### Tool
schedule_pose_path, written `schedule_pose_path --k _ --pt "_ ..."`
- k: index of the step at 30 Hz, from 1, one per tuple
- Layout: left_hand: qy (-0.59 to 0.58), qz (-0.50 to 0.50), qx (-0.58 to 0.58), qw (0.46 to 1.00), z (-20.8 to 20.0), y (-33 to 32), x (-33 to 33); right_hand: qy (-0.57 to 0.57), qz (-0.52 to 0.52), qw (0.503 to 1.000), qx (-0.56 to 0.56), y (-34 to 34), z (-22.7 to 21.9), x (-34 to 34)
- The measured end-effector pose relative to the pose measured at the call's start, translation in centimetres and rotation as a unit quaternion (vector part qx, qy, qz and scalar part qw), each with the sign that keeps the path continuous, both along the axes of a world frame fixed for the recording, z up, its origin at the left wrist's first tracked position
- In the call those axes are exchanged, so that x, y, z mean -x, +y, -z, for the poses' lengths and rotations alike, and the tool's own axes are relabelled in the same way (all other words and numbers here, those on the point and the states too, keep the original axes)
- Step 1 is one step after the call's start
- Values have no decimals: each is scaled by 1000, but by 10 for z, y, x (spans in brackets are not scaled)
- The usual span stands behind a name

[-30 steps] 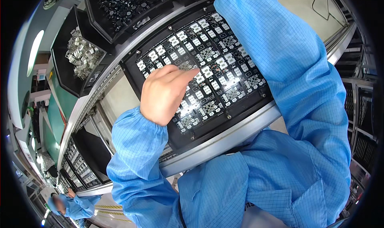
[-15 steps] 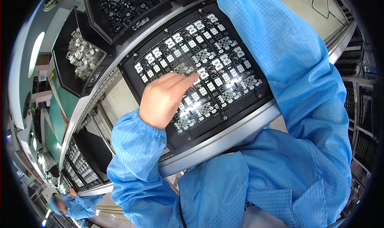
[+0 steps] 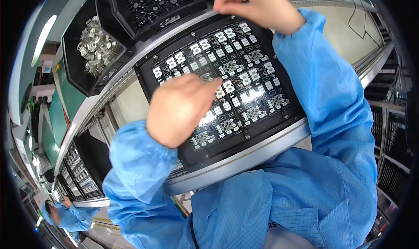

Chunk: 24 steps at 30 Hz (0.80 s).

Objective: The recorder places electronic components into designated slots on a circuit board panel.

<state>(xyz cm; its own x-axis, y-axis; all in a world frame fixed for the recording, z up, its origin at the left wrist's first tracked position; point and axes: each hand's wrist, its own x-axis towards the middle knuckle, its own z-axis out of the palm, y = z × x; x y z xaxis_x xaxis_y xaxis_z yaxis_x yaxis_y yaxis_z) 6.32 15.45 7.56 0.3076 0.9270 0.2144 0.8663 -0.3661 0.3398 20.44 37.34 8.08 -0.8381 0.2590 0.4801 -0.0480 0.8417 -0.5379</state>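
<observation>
A black fixture tray (image 3: 286, 113) holding rows of small circuit boards lies on the conveyor rail in front of me. My left hand (image 3: 181, 107) rests over its left half, fingers bunched and fingertips pressing a board near the middle; whether it pinches a part is hidden. My right hand (image 3: 257, 6) is raised beyond the tray's far edge, next to the black bin of dark round parts (image 3: 152, 4), fingers pinched together; anything between them is too small to see.
A second black bin with shiny metal clips (image 3: 96, 50) stands at the left. The metal conveyor rail (image 3: 262, 151) runs along the tray's near side. More loaded trays (image 3: 76, 175) line the belt at lower left, where another person in blue (image 3: 65, 214) works.
My right hand has come into view near the parts bin at the top. My left hand stays on the boards, shifted slightly. The tray sits a little lower in view.
</observation>
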Motion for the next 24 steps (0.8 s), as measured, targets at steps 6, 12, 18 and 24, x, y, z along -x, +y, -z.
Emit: schedule_pose_path --k 6,12,18,24 --pt "39 -89 -172 980 -19 74 52 -85 -58 994 29 -7 60 12" --pt "8 107 -318 942 13 130 120 -128 -68 989 29 -18 65 24" --pt "341 -247 65 905 -1 142 95 -133 -67 987 -52 -18 68 29" --pt "318 -230 20 919 9 159 99 -161 -51 982 -79 -20 64 28"
